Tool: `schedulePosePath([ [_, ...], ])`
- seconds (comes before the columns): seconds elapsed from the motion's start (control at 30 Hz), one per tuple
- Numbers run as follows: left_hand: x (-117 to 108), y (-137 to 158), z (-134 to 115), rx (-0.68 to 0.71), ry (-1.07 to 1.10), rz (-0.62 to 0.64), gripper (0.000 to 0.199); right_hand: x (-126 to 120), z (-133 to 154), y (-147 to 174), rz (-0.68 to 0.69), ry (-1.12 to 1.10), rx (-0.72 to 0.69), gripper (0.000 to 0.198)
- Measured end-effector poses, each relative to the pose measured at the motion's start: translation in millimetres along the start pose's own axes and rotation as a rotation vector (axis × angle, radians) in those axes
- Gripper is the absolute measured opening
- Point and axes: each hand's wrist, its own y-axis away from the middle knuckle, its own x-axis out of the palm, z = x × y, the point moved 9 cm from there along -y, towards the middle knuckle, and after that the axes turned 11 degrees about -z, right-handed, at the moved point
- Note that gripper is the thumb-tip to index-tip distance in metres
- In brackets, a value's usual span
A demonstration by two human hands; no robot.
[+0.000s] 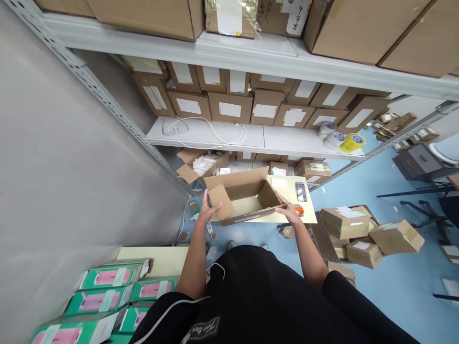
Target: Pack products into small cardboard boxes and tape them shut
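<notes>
An open cardboard box is held between my two hands above a pale yellow tabletop. Its flaps stand out at the back and left, and no contents show inside. My left hand grips the left end, thumb over the folded flap. On the right end, my right hand has its fingers round the corner. Beside that hand lies an orange tape cutter or similar orange tool, partly seen. A phone rests farther back on the tabletop, near a white paper slip.
A shelf ahead carries labelled cartons, a white cable and tape rolls. Another open carton stands back left. Boxes pile up on the floor at right; green boxes are stacked lower left. A wall borders the left.
</notes>
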Motion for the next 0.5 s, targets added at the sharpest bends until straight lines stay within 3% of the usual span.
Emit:
schedulePosePath([
  [0.1,8.0,2.2,5.2,-0.024,-0.036,0.035,0.118,11.8,11.5,7.5,0.094,0.09,-0.054,0.086],
  [0.4,19.8,-8.5,-7.7,0.102,0.046,-0.019,0.098,12.2,11.2,1.9,0.042,0.186,-0.117,0.07],
  [0.5,19.0,-8.5,-5.4,0.083,0.078,-0.032,0.084,11.8,5.0,0.8,0.008,0.188,-0.102,0.066],
])
